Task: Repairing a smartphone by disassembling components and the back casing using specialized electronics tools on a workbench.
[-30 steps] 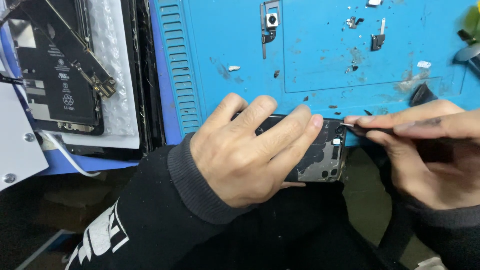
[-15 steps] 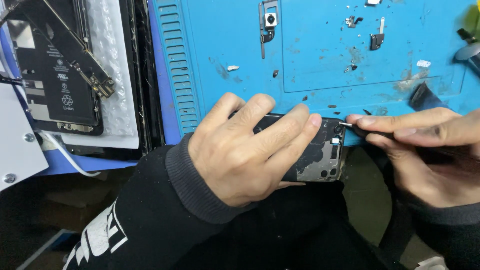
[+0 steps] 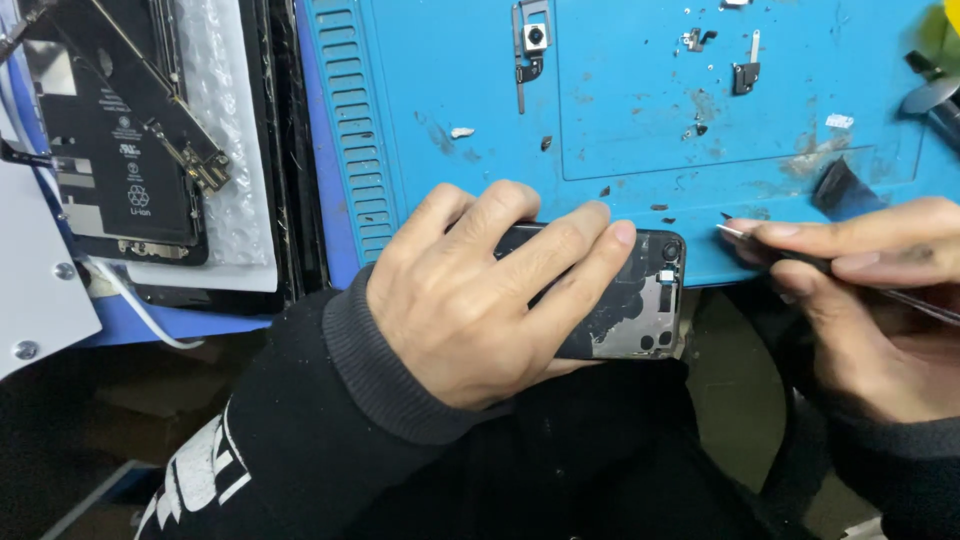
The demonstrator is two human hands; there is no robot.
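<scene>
A blue repair mat (image 3: 620, 110) covers the worktop, with raised ribs along its left edge and many scratches and dirty spots on it. Near the top of the mat lie a small camera module (image 3: 532, 42) on its flat cable and two little metal brackets (image 3: 742, 72), well apart from the hands. To the left of the mat there is an opened phone with a black battery (image 3: 115, 150), and beside it a sheet of bubble wrap (image 3: 222, 130). A white cable (image 3: 135, 305) runs under that phone.

The left hand (image 3: 480, 300) lies flat over a dark phone housing (image 3: 630, 295) at the near edge of the mat. Its fingers are spread across the housing and press it down, so the grip is closed on it from above. Only the right end of the housing is visible, where the bare inside shows small metal parts.

The right hand (image 3: 870, 300) holds thin tweezers (image 3: 775, 245) between thumb and fingers, with the grip clamped on them. The metal tip points to the left and stops just beside the top right corner of the housing, without touching it. Both arms wear black sleeves.
</scene>
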